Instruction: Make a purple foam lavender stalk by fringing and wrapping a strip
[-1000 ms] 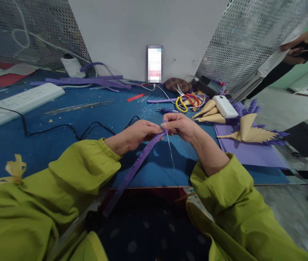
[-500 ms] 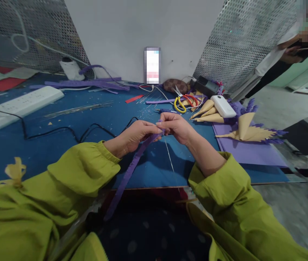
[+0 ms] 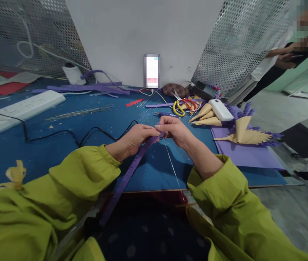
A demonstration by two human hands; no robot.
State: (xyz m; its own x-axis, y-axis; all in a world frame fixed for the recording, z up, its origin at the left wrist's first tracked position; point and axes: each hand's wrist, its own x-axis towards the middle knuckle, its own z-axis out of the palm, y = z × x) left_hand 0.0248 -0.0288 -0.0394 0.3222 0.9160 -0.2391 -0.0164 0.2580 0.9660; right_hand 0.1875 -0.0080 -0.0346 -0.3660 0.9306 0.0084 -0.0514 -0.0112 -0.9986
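Purple strip [image 3: 132, 168] hangs from the pinched fingertips of both hands [image 3: 156, 134].

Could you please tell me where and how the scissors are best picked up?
I would grip the yellow handle loop, coming from the person's side and slightly above. It is the nearer end, while the blades point away toward the wall; the red handle lies in more clutter.

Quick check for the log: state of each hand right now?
Left hand: closed, pinching the purple strip.
Right hand: closed, fingertips pinched at the strip's upper end, where a thin wire hangs down.
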